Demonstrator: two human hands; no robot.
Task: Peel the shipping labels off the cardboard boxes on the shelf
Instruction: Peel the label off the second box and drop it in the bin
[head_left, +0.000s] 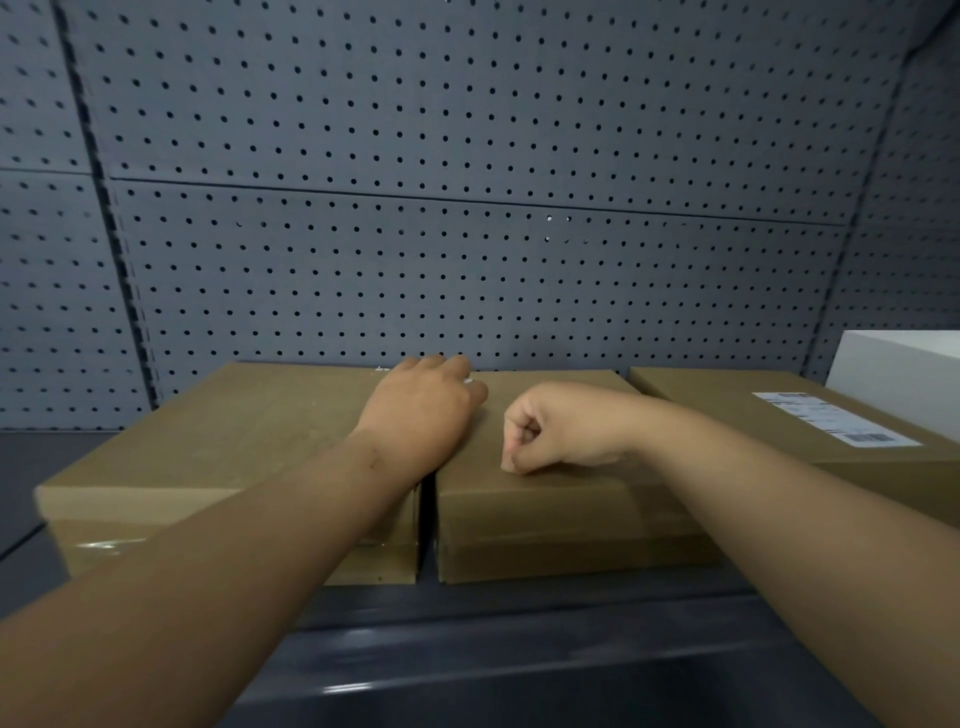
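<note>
The right hand (550, 428) is rested on the middle box (545, 504), fingers curled tight on nothing. The left hand (423, 402) is laid at its far left corner; grip cannot be told

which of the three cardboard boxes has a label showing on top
The rightmost box, beside the white box: a shipping label lies on its top. The left box and middle box show none.
</note>
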